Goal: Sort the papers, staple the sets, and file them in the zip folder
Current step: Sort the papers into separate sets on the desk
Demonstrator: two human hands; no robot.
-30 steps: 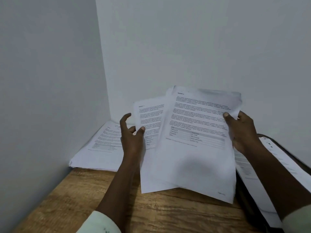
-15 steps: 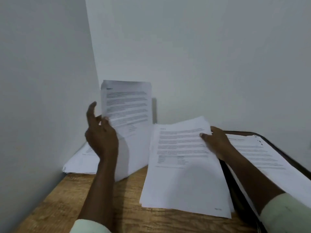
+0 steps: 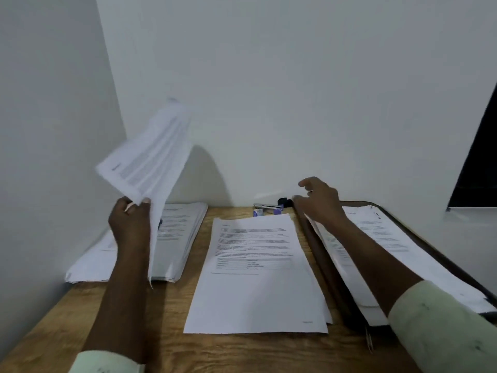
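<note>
White walls meet in a corner behind a wooden table. The person's left hand pinches a blurred sheaf of papers in the air above a stack. Another set lies flat at centre. The right hand, fingers loose and empty, hovers near a stapler (against the wall), over the open folder holding sheets.

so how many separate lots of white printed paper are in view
4: held sheets in the left hand; stack by the left wall; set at table centre; pile on the dark zip folder.
</note>
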